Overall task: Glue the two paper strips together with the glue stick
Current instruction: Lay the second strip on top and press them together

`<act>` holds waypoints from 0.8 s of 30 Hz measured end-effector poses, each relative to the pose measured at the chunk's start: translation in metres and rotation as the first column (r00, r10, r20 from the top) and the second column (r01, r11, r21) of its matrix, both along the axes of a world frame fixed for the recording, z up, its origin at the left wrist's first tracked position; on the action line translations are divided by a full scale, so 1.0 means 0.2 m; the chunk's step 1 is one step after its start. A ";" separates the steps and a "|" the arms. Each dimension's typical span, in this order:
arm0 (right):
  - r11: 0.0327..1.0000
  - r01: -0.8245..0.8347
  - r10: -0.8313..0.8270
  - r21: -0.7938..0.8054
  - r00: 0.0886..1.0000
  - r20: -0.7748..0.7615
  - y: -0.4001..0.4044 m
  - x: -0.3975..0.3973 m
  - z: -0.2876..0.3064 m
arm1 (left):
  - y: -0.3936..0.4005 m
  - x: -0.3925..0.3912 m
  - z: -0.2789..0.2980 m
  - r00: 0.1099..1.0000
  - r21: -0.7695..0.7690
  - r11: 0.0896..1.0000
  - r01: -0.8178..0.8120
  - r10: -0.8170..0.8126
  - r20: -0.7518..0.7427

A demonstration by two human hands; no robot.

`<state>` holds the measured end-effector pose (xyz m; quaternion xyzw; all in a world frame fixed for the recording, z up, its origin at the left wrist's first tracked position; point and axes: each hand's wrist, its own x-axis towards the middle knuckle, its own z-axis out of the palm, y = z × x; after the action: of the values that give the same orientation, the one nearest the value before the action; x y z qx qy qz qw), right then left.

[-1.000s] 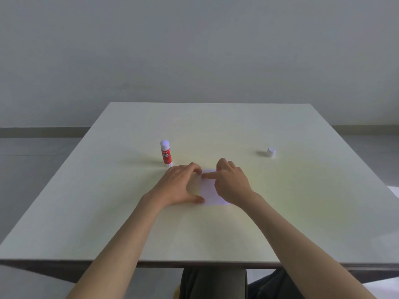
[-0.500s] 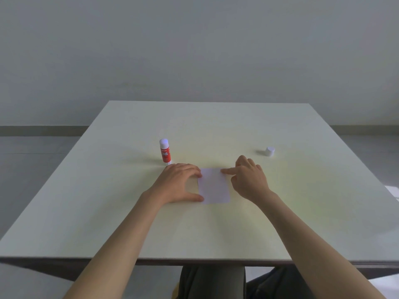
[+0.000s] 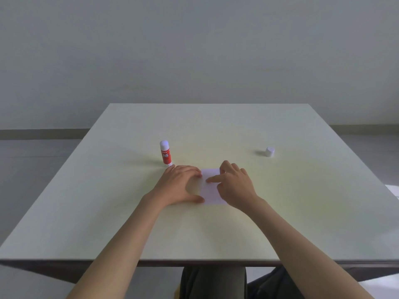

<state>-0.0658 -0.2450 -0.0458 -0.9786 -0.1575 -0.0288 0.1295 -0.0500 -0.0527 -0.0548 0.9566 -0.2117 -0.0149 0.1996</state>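
The left hand (image 3: pixel 180 184) lies flat, fingers spread, pressing the white square paper (image 3: pixel 210 186); the right hand (image 3: pixel 234 186) presses it with its forefinger. The red-and-white glue stick (image 3: pixel 165 155) stands just beyond the left hand.

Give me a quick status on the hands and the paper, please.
Left hand holds paper flat at its left edge. Right hand presses it with index finger. Glue stick upright, uncapped, untouched. Nothing obstructing.

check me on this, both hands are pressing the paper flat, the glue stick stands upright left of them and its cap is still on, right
Not quite: the cap is off, sitting alone on the table to the right, per the head view. The rest holds: left hand and right hand press the paper; glue stick stands upright.
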 end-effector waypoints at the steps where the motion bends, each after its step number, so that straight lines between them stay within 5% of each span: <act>1: 1.000 0.019 -0.019 -0.007 1.000 -0.001 -0.03 0.00 0.00 | 0.00 0.00 0.00 1.000 -0.003 1.000 0.004 -0.004 0.000; 8: 0.994 0.104 -0.104 -0.028 0.994 -0.022 -0.13 0.00 0.03 | 0.01 0.00 0.00 1.000 0.019 1.000 0.022 -0.022 -0.017; 16: 0.995 -0.094 0.096 0.037 0.994 -0.058 0.04 -0.10 0.01 | 0.00 0.00 0.00 0.998 0.032 0.999 -0.011 0.013 -0.054; 24: 0.999 -0.029 0.032 0.041 0.997 -0.072 -0.03 -0.10 0.02 | -0.01 -0.01 0.02 0.997 0.026 1.000 -0.015 0.017 -0.082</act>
<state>-0.0855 -0.2514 -0.0422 -0.9737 -0.1670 0.0056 0.1551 -0.0516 -0.0540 -0.0514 0.9593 -0.1956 -0.0551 0.1959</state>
